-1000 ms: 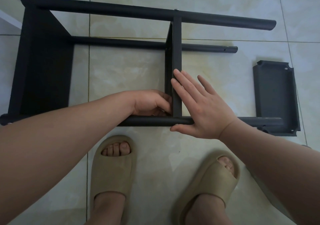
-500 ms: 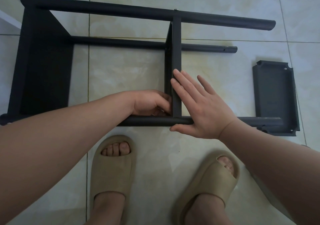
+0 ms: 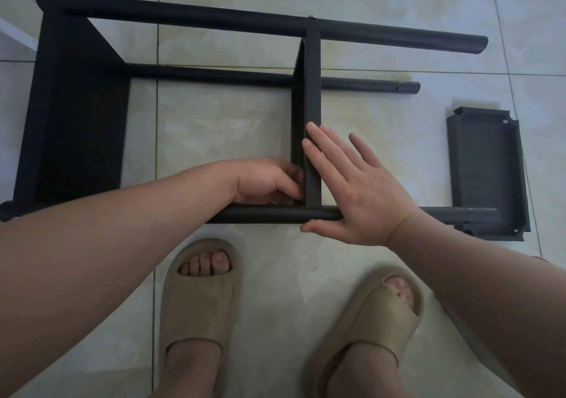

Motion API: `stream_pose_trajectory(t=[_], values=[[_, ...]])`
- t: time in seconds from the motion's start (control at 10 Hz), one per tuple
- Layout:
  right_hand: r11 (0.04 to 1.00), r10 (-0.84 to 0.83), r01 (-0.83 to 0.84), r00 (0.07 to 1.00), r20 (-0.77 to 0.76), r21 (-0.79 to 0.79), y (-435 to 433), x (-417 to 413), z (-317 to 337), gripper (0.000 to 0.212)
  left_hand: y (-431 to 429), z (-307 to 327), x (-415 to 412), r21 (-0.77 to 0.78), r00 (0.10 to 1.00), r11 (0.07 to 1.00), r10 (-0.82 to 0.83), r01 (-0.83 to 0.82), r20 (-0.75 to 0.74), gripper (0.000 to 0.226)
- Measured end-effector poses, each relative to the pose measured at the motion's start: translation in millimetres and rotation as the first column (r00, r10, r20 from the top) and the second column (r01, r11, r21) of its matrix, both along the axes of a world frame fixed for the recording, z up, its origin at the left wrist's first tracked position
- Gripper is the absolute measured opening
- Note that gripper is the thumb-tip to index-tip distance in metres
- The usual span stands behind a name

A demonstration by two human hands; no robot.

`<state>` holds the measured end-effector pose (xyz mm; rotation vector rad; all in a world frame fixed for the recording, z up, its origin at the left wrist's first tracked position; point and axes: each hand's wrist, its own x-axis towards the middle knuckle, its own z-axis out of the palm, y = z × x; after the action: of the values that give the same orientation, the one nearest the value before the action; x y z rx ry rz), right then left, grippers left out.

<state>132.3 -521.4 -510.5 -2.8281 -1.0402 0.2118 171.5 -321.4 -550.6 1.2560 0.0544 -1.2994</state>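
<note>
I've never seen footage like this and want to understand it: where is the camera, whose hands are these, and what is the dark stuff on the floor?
The camera sits on a person's head and looks down, so you see their own arms, hands and slippers. On the tiled floor lies a dark rack frame on its side: long tubes joined by an end panel at the left and a middle shelf. A loose shelf tray lies at the right. The right hand is flat, fingers straight, pressing on the middle shelf's edge and the near tube. The left hand has its fingers curled in the corner where that shelf meets the tube; whether they pinch anything is hidden.
</note>
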Motion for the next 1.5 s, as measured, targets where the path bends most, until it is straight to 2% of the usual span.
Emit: stream_pose_trajectory(t=[0.1, 0.2, 0.3, 0.5, 0.6, 0.7, 0.8, 0.9, 1.1, 1.5], values=[[1.000, 0.003, -0.003, 1.000, 0.000, -0.002, -0.1, 0.0, -0.3, 0.109, 0.6, -1.5, -0.2, 0.021, 1.000, 1.000, -0.011, 0.011, 0.012, 0.014], [1.000, 0.002, -0.002, 1.000, -0.001, -0.001, -0.4, 0.1, -0.4, 0.109, 0.3, -2.7, -0.4, 0.124, 0.990, 0.990, -0.084, 0.070, 0.111, 0.014], [1.000, 0.003, -0.003, 1.000, 0.001, 0.002, -0.3, 0.0, -0.7, 0.108, 0.5, -4.1, -0.2, 0.135, 0.993, 0.989, -0.071, 0.057, 0.097, 0.010], [1.000, -0.001, 0.001, 1.000, -0.002, -0.001, -0.2, 0.3, 0.0, 0.109, 0.5, -3.3, 0.5, -0.015, 0.999, 1.000, -0.001, 0.001, -0.054, 0.012], [1.000, 0.001, -0.001, 1.000, -0.003, -0.004, 0.0, 0.0, 0.1, 0.108, 0.5, -1.9, 0.0, -0.045, 0.996, 0.999, -0.031, 0.027, -0.081, 0.019], [1.000, 0.000, 0.000, 1.000, -0.004, -0.004, -0.1, 0.1, 0.2, 0.108, 1.1, -3.2, -0.4, 0.060, 0.997, 0.996, -0.072, 0.071, 0.022, 0.022], [1.000, 0.000, 0.000, 1.000, -0.005, -0.007, -0.3, 0.5, 0.3, 0.108, 0.8, -2.5, -1.0, 0.106, 0.997, 0.992, -0.068, 0.063, 0.047, 0.015], [1.000, 0.000, 0.000, 1.000, -0.006, -0.008, -0.2, 0.3, 0.2, 0.109, 0.7, -2.6, -0.7, 0.134, 0.996, 0.990, -0.058, 0.048, 0.067, 0.018], [1.000, -0.001, 0.001, 1.000, -0.012, -0.009, 0.3, 0.2, 1.2, 0.109, 0.5, -1.8, -0.2, 0.063, 0.999, 0.998, -0.030, 0.028, 0.021, 0.014], [1.000, 0.000, 0.000, 1.000, -0.018, -0.010, -0.1, 0.1, 1.3, 0.109, 0.6, -0.2, 1.2, -0.004, 0.998, 1.000, -0.031, 0.031, -0.050, 0.022]])
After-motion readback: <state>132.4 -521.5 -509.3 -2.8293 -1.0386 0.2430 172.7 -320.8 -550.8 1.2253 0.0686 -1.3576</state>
